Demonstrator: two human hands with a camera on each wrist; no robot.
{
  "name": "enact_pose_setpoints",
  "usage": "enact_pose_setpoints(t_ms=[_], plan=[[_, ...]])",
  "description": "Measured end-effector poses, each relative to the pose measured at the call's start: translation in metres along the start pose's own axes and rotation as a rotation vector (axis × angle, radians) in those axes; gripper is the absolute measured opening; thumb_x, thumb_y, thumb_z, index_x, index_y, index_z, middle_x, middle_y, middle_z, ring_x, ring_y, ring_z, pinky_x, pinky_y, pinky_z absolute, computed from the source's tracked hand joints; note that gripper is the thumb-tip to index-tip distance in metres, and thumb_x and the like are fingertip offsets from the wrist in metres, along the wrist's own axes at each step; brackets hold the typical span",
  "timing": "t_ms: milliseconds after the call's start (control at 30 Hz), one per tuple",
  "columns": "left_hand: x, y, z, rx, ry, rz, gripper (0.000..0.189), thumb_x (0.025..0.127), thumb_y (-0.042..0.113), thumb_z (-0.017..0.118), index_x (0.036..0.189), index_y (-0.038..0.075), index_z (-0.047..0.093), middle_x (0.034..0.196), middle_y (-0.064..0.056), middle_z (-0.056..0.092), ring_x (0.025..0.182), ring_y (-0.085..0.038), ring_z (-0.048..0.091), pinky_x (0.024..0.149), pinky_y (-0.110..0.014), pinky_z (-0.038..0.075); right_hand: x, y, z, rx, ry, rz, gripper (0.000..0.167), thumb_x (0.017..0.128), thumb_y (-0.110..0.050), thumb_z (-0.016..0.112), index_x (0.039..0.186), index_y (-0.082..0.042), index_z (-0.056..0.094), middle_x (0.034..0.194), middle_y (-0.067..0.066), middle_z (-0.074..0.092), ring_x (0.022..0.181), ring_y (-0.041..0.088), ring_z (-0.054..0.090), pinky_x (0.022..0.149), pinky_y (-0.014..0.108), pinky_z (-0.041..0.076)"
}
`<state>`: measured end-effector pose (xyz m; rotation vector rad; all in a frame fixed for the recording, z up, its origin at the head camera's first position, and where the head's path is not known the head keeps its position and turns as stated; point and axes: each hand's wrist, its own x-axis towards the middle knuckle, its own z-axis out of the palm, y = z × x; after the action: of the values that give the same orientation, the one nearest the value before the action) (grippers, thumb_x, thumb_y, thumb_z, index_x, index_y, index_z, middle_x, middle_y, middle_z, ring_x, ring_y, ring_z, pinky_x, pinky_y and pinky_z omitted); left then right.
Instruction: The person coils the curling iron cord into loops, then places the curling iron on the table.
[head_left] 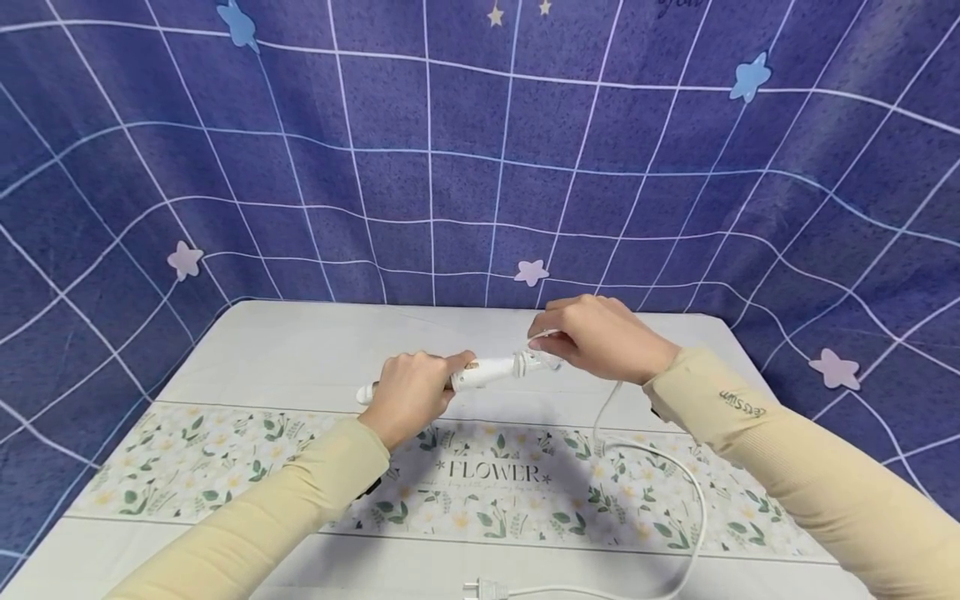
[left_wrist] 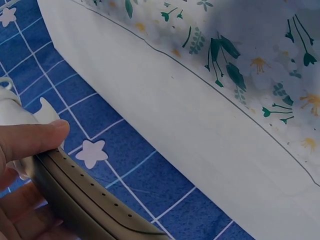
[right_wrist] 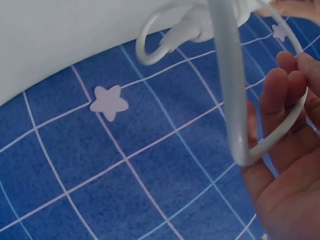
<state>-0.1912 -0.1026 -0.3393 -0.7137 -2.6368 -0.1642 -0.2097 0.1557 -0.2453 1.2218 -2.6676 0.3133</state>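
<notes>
A white curling iron (head_left: 487, 372) with a bronze barrel (left_wrist: 85, 192) is held above the table, lying roughly crosswise. My left hand (head_left: 412, 390) grips the barrel near the handle, its thumb along the top; a white tip sticks out past the hand on the left. At the handle's right end, my right hand (head_left: 603, 333) pinches the white cord (right_wrist: 230, 85), which bends in a loop by the fingers in the right wrist view. From there the cord drops to the table and curves round to a two-pin plug (head_left: 491, 590) at the front edge of the head view.
The white table (head_left: 300, 333) carries a printed band of flowers with the word FLOWER (head_left: 492, 472). Behind and beside it hangs a blue grid-patterned cloth (head_left: 465, 192) with star shapes.
</notes>
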Motion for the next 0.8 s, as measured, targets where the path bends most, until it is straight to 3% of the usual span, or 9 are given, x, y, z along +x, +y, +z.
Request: enact_pose_setpoints(t_ms=[333, 467, 633, 800], plan=[[-0.004, -0.005, 0.002, -0.040, 0.057, 0.090, 0.048, 0.075, 0.008, 0.087, 0.119, 0.023, 0.074, 0.072, 0.002, 0.073, 0.048, -0.013, 0.055, 0.039, -0.031, 0.043, 0.011, 0.023, -0.001, 0.059, -0.106, 0.078, 0.016, 0.098, -0.027, 0.068, 0.107, -0.017, 0.078, 0.105, -0.005, 0.076, 0.089, 0.014, 0.072, 0.078, 0.043, 0.058], [-0.004, -0.006, 0.001, -0.082, 0.071, 0.127, 0.051, 0.074, 0.008, 0.088, 0.121, 0.022, 0.074, 0.082, 0.002, 0.076, 0.052, -0.012, 0.060, 0.041, -0.030, 0.044, 0.010, 0.032, 0.000, 0.123, -0.149, 0.062, 0.019, 0.100, -0.025, 0.066, 0.110, -0.014, 0.077, 0.106, -0.002, 0.076, 0.085, 0.012, 0.070, 0.082, 0.042, 0.057], [-0.006, -0.008, -0.001, -0.133, 0.092, 0.157, 0.055, 0.074, 0.008, 0.089, 0.125, 0.021, 0.073, 0.096, 0.002, 0.078, 0.061, -0.012, 0.068, 0.046, -0.029, 0.047, 0.009, 0.042, 0.002, 0.278, -0.223, 0.053, 0.019, 0.103, -0.014, 0.060, 0.115, -0.011, 0.074, 0.094, -0.003, 0.071, 0.073, 0.010, 0.058, 0.073, 0.035, 0.053], [-0.007, -0.009, -0.001, -0.176, 0.129, 0.176, 0.056, 0.074, 0.006, 0.087, 0.126, 0.021, 0.073, 0.093, 0.003, 0.078, 0.065, -0.008, 0.069, 0.049, -0.027, 0.048, 0.007, 0.047, 0.006, 0.391, -0.288, 0.094, 0.021, 0.105, -0.012, 0.055, 0.118, -0.011, 0.072, 0.083, -0.003, 0.062, 0.075, 0.014, 0.055, 0.073, 0.036, 0.050]])
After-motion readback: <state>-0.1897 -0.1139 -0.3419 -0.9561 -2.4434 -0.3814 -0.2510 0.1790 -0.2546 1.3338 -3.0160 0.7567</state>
